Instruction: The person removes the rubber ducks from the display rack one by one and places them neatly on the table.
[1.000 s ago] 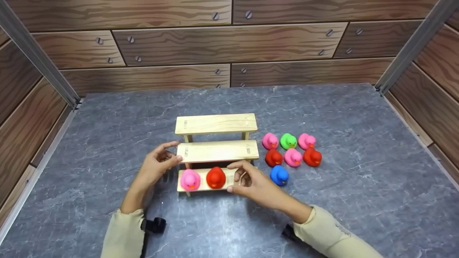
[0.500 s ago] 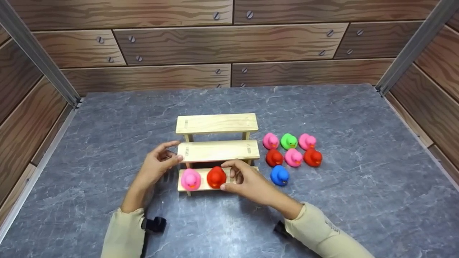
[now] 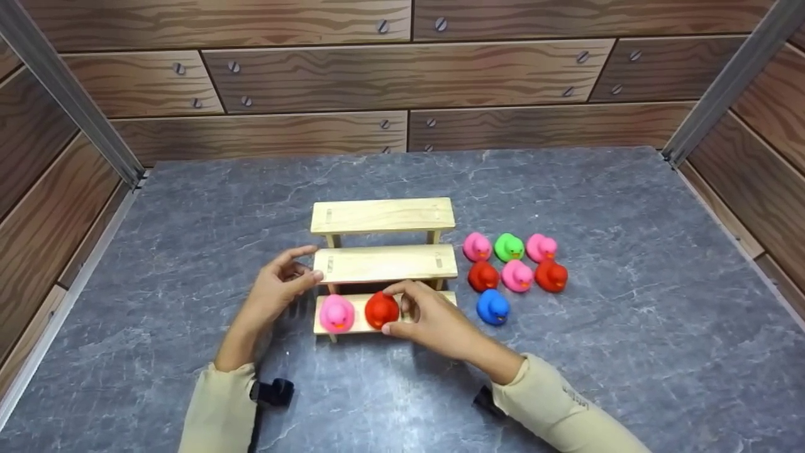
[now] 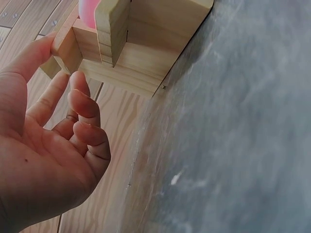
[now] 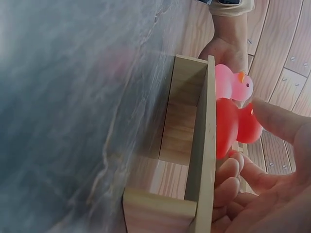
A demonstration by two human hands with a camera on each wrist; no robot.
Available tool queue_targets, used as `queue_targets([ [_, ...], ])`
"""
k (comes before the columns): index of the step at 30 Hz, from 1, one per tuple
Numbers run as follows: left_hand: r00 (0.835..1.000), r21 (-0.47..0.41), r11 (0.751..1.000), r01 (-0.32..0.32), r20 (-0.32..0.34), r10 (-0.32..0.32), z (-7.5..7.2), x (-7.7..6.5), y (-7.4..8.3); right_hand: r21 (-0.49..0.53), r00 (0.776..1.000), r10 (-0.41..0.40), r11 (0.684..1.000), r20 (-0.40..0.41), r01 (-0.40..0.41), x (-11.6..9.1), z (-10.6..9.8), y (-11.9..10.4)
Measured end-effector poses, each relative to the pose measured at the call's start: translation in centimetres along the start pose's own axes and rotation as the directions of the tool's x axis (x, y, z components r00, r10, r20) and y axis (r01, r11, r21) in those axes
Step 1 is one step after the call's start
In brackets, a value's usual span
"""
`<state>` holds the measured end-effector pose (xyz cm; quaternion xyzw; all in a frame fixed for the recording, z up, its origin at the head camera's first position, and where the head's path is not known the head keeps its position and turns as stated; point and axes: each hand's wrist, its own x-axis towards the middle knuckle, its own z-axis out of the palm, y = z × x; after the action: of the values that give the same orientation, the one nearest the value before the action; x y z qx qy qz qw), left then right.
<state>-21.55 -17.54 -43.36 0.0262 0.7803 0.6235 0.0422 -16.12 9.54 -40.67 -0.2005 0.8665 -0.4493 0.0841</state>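
Observation:
A three-step wooden stand (image 3: 383,264) stands on the grey marbled table. My left hand (image 3: 277,289) pinches the left end of its middle step between thumb and finger; the left wrist view shows the thumb (image 4: 36,56) on one edge. On the lowest step sit a pink rubber duck (image 3: 337,314) at the left and a red rubber duck (image 3: 381,310) beside it. My right hand (image 3: 434,318) pinches the red duck from its right side, thumb in front and index finger behind. Seen from the right wrist, the red duck (image 5: 228,128) is upright on the step, close to the pink one (image 5: 228,82).
Right of the stand, several rubber ducks stand in rows: pink (image 3: 478,247), green (image 3: 509,247), red (image 3: 551,276) and, nearest, blue (image 3: 493,307). Wood-patterned walls (image 3: 402,75) border the table at the back and sides.
My right hand has moved left from beside the red duck and closed its thumb and index finger onto it. The left hand keeps its hold on the stand, and the ducks stay put.

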Motion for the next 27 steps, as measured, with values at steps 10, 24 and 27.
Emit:
queue_targets([
  [10, 1.000, 0.007, 1.000, -0.004, 0.001, 0.004, 0.03, 0.06, -0.02, -0.006, 1.000, 0.021, 1.000, -0.003, -0.021, 0.36, 0.48, -0.29],
  [24, 1.000, 0.023, 1.000, -0.006, -0.007, 0.006, 0.02, 0.04, 0.07, -0.012, 1.000, 0.011, 1.000, 0.003, -0.011, 0.40, 0.67, -0.48],
  [27, 1.000, 0.025, 1.000, -0.004, 0.001, 0.004, -0.02, -0.02, 0.13, -0.010, 1.000, -0.002, 1.000, 0.013, 0.002, 0.11, 0.43, -0.52],
])
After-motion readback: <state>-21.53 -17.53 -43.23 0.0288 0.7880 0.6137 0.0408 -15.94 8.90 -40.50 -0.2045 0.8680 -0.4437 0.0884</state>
